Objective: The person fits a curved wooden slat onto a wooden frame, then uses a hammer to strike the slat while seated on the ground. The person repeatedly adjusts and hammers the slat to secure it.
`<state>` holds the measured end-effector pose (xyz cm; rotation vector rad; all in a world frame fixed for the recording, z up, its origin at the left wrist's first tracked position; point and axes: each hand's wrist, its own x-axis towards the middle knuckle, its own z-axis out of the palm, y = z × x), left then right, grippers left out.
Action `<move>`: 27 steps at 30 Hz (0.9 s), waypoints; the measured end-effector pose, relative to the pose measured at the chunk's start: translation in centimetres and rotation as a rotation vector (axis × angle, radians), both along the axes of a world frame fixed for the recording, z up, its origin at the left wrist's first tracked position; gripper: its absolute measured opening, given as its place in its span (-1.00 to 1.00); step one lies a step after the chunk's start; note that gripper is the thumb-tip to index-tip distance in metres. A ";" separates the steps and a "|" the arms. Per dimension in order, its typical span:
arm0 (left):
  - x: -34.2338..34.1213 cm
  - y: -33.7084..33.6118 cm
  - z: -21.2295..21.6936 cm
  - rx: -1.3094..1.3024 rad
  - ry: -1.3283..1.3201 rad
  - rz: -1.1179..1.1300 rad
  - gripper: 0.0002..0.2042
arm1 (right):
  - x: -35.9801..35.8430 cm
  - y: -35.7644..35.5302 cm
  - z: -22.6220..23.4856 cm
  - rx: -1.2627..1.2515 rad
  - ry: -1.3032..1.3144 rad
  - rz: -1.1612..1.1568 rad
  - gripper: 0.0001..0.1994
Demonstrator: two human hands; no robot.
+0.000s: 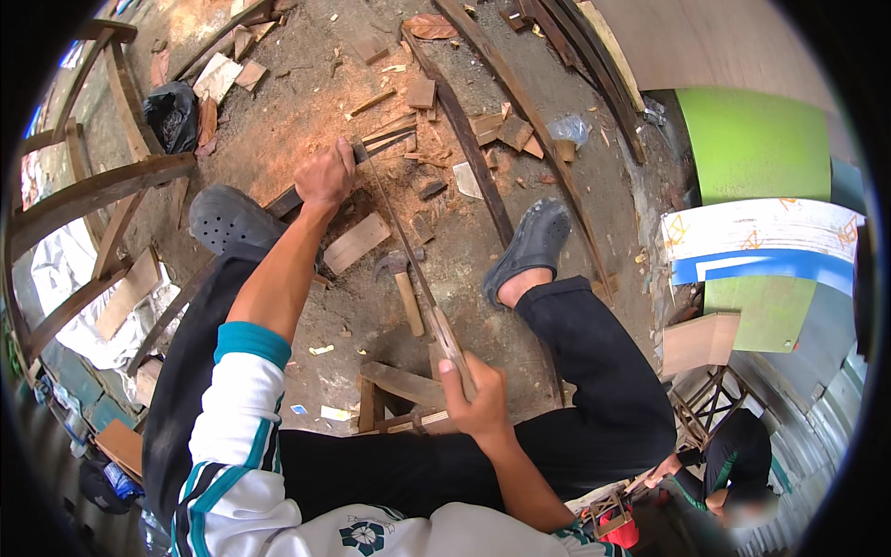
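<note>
My right hand [478, 397] is wrapped round the wooden handle of a handsaw [449, 342]. Seen nearly edge-on, the thin blade runs up and left, its far part beside the end of a dark wooden bar [286, 201]. Whether the teeth are in the wood I cannot tell. My left hand [325, 176] grips that bar near its end and covers part of it. Under the saw, a claw hammer [406, 299] with a wooden handle lies on the ground. A flat wooden offcut [357, 243] rests just below my left hand.
Long dark wood strips [534, 121] lie beyond my feet in grey clogs [538, 243]. Sawdust [269, 121] and scraps cover the ground. Wooden frames [102, 200] stand at left, with a black plastic bag [172, 116]. Green boards [756, 139] lean at right; another person [733, 459] crouches lower right.
</note>
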<state>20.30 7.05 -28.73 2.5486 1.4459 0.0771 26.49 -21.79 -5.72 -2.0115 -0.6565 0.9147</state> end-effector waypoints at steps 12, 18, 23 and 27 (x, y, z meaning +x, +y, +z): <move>-0.4 -0.5 -1.0 0.067 -0.040 0.005 -0.56 | -0.1 0.0 0.0 0.055 -0.009 -0.037 -0.67; 0.1 -0.8 -0.1 0.054 -0.096 -0.002 -0.57 | 2.5 6.2 -6.6 0.007 0.004 0.089 -0.71; -0.3 -0.5 -0.5 0.055 -0.118 0.006 -0.57 | -0.2 0.0 -2.0 0.062 -0.017 0.012 -0.71; -0.6 -0.5 -0.6 0.040 -0.059 -0.010 -0.56 | 0.9 4.7 -8.6 0.002 0.013 0.094 -0.67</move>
